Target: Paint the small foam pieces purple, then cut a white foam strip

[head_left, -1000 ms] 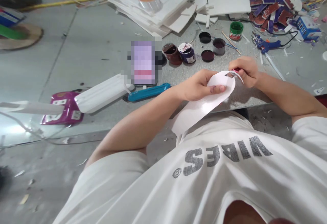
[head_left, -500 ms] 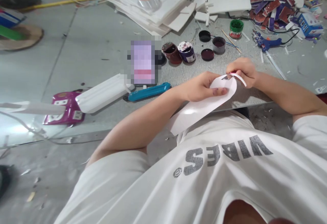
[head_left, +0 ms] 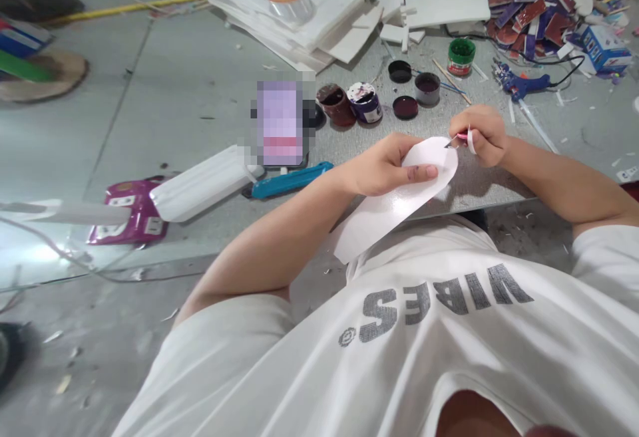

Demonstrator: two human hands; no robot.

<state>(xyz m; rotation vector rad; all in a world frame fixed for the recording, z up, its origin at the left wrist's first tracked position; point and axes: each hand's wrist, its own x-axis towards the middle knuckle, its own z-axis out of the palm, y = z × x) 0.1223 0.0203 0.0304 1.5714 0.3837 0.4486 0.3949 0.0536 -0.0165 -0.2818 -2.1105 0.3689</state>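
Observation:
My left hand is closed on a long white sheet, thumb on top, its rounded end towards my right hand. The sheet is glossy, perhaps card or thin foam board; it hangs out over the table's front edge. My right hand is in a fist around a small cutter knife with a pinkish-red handle. Its blade tip lies at the rim of the sheet's rounded end. A narrow white strip shows beside my right thumb. Most of the knife's handle is hidden in the fist.
Beyond my hands stand paint jars, a green jar and a blue glue gun. White boards and a heap of coloured scraps lie behind. Leftward are a teal cutter, a blurred-out phone and a magenta lamp base.
My right hand has moved slightly up and to the right, drawing the blade back to the sheet's rim. The curved strip that stuck out at the rounded end now shows only as a short piece.

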